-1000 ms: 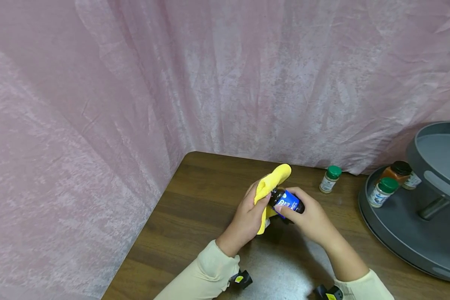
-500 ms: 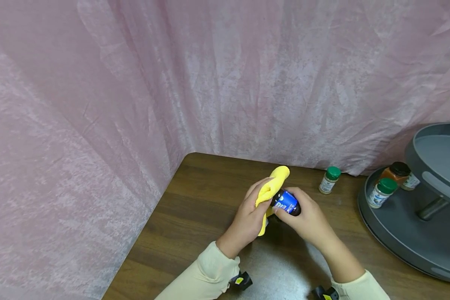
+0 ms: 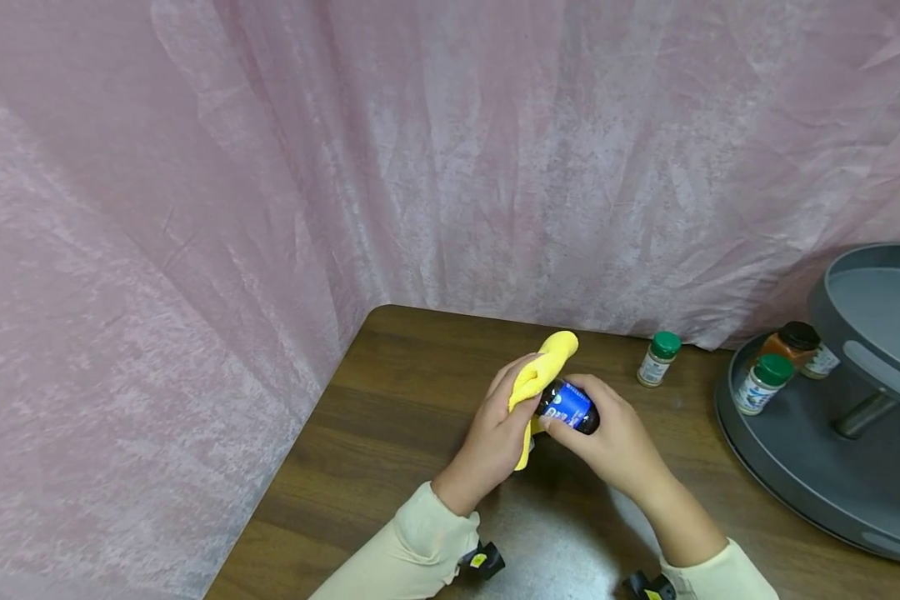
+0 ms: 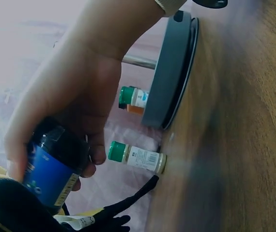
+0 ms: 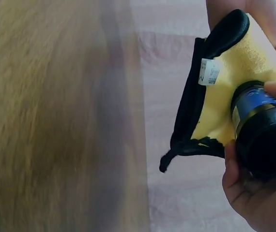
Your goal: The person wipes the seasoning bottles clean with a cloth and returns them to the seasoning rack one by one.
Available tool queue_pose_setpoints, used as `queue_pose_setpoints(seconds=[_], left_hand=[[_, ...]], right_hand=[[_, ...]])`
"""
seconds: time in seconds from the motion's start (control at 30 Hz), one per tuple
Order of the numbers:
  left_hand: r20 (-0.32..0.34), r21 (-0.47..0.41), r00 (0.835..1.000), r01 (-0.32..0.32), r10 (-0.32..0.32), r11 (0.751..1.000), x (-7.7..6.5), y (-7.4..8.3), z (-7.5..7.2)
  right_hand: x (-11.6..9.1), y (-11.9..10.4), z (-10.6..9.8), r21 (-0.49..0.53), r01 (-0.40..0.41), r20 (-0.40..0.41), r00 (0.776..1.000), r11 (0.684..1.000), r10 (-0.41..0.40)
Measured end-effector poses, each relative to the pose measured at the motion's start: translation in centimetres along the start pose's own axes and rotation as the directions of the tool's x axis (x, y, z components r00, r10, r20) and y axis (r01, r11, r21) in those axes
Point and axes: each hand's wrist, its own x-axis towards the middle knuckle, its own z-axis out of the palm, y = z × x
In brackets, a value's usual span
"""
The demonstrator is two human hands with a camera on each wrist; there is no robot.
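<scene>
My right hand (image 3: 621, 433) grips a dark bottle (image 3: 568, 405) with a blue label, tilted in the air over the table. My left hand (image 3: 495, 429) holds a yellow cloth (image 3: 543, 367) against the bottle's far end, which the cloth and fingers hide in the head view. In the right wrist view the cloth (image 5: 218, 116) shows black edging, a white tag (image 5: 208, 72) and a hanging loop, and the bottle's round dark base (image 5: 264, 140) faces the camera. The left wrist view has the blue label (image 4: 51, 176) up close, with the right fingers around the bottle.
A green-capped spice jar (image 3: 658, 360) stands on the wooden table (image 3: 360, 417) right of my hands. Further right is a grey two-tier round stand (image 3: 802, 475); its lower tier bears a green-capped jar (image 3: 763, 385) and a black-capped orange jar (image 3: 793, 343). A pink curtain (image 3: 495, 167) hangs behind.
The bottle and my right hand have shifted slightly left toward the cloth, and the bottle's blue label has turned a little. My left hand stays nearly in place with the cloth.
</scene>
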Motion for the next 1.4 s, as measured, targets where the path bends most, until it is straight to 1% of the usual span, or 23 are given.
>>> queue_pose_setpoints(seconds=[0.13, 0.23, 0.27, 0.3, 0.37, 0.43, 0.47, 0.5, 0.53, 0.57, 0.7, 0.8, 0.9, 1.0, 1.1, 1.2, 1.27, 1.33, 1.37, 1.4], left_hand=[[0.002, -0.014, 1.000, -0.020, 0.020, 1.000, 0.0, 0.1, 0.1], [0.006, -0.026, 1.000, -0.026, 0.026, 0.999, 0.0, 0.1, 0.1], [0.007, -0.031, 1.000, -0.026, 0.026, 0.999, 0.0, 0.2, 0.2], [0.011, -0.036, 1.000, -0.021, 0.022, 0.999, 0.0, 0.2, 0.2], [0.015, -0.045, 1.000, -0.015, 0.016, 0.999, 0.0, 0.2, 0.2], [0.021, -0.053, 1.000, -0.009, 0.010, 0.999, 0.0, 0.2, 0.3], [0.023, -0.055, 1.000, -0.006, 0.007, 0.998, 0.0, 0.2, 0.3], [0.025, -0.057, 1.000, -0.002, 0.004, 0.998, 0.0, 0.2, 0.3], [0.024, -0.062, 1.000, -0.002, 0.003, 0.998, 0.0, 0.2, 0.3], [0.022, -0.063, 1.000, -0.001, 0.002, 0.998, 0.0, 0.2, 0.3], [0.014, -0.072, 1.000, -0.002, 0.003, 0.997, 0.0, 0.1, 0.3], [0.004, -0.067, 1.000, -0.014, 0.014, 0.998, 0.0, 0.1, 0.4], [-0.003, -0.065, 1.000, -0.014, 0.014, 0.998, 0.0, 0.1, 0.4], [-0.005, -0.063, 1.000, -0.002, 0.002, 0.998, 0.1, 0.1, 0.4], [-0.010, -0.058, 1.000, 0.006, -0.007, 0.998, 0.1, 0.0, 0.4], [-0.017, -0.051, 1.000, 0.016, -0.017, 0.999, 0.2, -0.1, 0.3], [-0.018, -0.055, 0.999, 0.038, -0.039, 0.998, 0.2, -0.2, 0.2], [-0.023, -0.064, 0.998, 0.058, -0.060, 0.996, 0.1, -0.2, 0.0], [-0.027, -0.067, 0.997, 0.066, -0.068, 0.996, 0.1, -0.2, 0.0], [-0.029, -0.072, 0.997, 0.074, -0.076, 0.995, 0.0, -0.2, 0.0]], right_hand=[[0.0, 0.0, -0.2, 0.123, -0.120, 0.082, 0.991, 0.985, 0.111], [0.0, -0.1, -0.4, 0.240, -0.189, 0.156, 0.976, 0.952, 0.155], [0.0, -0.1, -0.5, 0.297, -0.212, 0.188, 0.969, 0.931, 0.160], [0.0, -0.1, -0.6, 0.361, -0.235, 0.225, 0.961, 0.902, 0.160], [0.0, -0.1, -0.9, 0.480, -0.294, 0.306, 0.939, 0.827, 0.156], [0.0, -0.1, -1.0, 0.560, -0.343, 0.368, 0.919, 0.754, 0.145], [0.0, -0.1, -1.1, 0.581, -0.366, 0.389, 0.909, 0.727, 0.148], [0.0, -0.1, -1.1, 0.583, -0.375, 0.395, 0.906, 0.721, 0.153], [0.0, -0.2, -1.1, 0.575, -0.376, 0.390, 0.907, 0.727, 0.161], [0.0, -0.2, -1.1, 0.559, -0.367, 0.374, 0.912, 0.743, 0.169], [0.0, -0.5, -1.0, 0.439, -0.315, 0.283, 0.937, 0.841, 0.203], [0.0, -0.7, -1.0, 0.337, -0.281, 0.224, 0.951, 0.898, 0.214], [-0.1, -0.9, -0.8, 0.236, -0.216, 0.153, 0.971, 0.947, 0.183], [-0.2, -0.9, -0.6, 0.117, -0.114, 0.052, 0.993, 0.987, 0.108], [-0.4, -1.0, -0.3, 0.015, -0.031, -0.039, 0.999, 0.999, 0.032], [-0.5, -1.1, 0.0, -0.097, 0.054, -0.113, 0.991, 0.994, -0.065], [-0.5, -1.3, 0.3, -0.191, 0.119, -0.148, 0.978, 0.974, -0.149], [-0.5, -1.4, 0.4, -0.273, 0.172, -0.169, 0.960, 0.947, -0.223], [-0.5, -1.5, 0.5, -0.299, 0.188, -0.173, 0.953, 0.935, -0.247], [-0.5, -1.6, 0.5, -0.307, 0.193, -0.171, 0.952, 0.932, -0.254]])
